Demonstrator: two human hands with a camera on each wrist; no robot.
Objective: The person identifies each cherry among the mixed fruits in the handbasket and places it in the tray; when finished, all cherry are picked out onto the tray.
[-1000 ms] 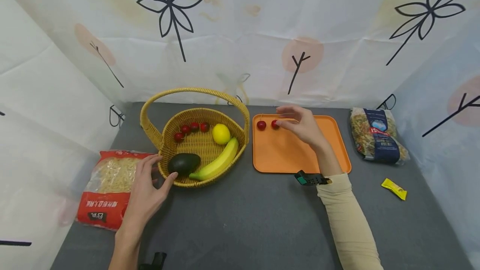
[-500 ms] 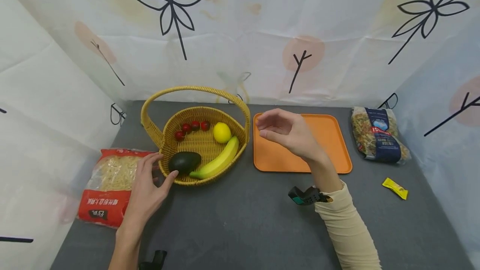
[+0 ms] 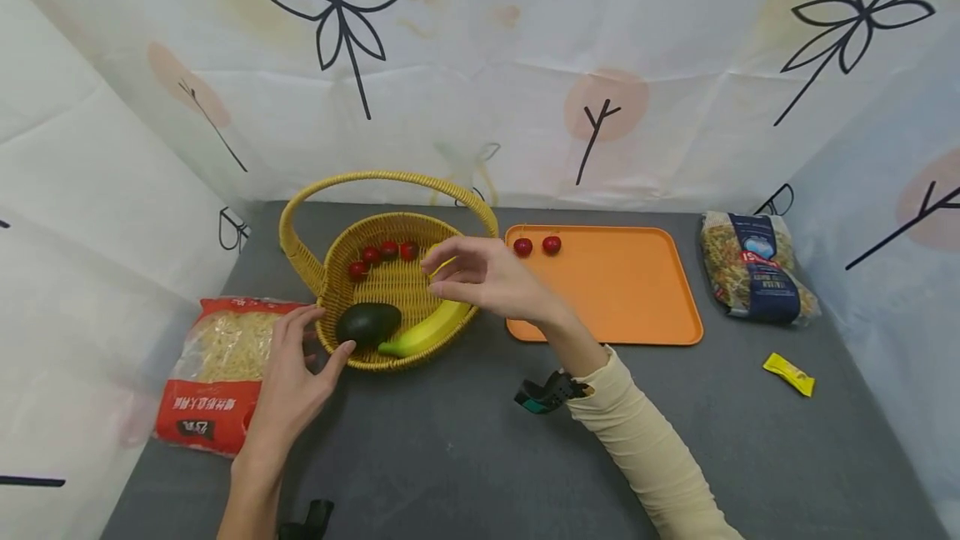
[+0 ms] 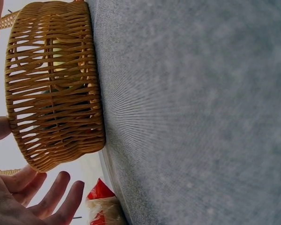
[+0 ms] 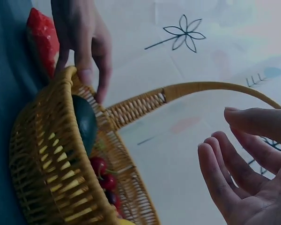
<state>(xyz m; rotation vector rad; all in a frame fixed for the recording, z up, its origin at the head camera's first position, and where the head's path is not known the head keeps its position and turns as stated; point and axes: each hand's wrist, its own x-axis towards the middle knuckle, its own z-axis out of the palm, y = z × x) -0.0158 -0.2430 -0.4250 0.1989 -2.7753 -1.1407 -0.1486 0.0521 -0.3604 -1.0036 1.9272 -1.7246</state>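
Observation:
A yellow wicker basket (image 3: 405,219) with a tall handle holds a dark avocado (image 3: 369,324), a banana (image 3: 423,335) and several cherries (image 3: 388,250). My left hand (image 3: 296,373) grips the basket's front-left rim, thumb and fingertips on the wicker; its other fingers spread outside the wall. Above the basket's right side hovers my right hand (image 3: 491,277), fingers loosely curved. Nothing shows between that thumb and fingers in the right wrist view. Most of the yellow lemon is hidden behind it. Two cherries (image 3: 537,246) lie at the back-left corner of the orange tray (image 3: 615,298).
A red pasta bag (image 3: 217,382) lies left of the basket, beside my left hand. At the far right is a blue-labelled pasta bag (image 3: 757,269), with a small yellow packet (image 3: 789,374) in front of it. Printed cloth walls stand around the grey table (image 3: 450,457).
My right hand has moved left, from the cherries on the tray to above the basket. Both cherries still lie on the tray. The left hand has stayed at the basket rim.

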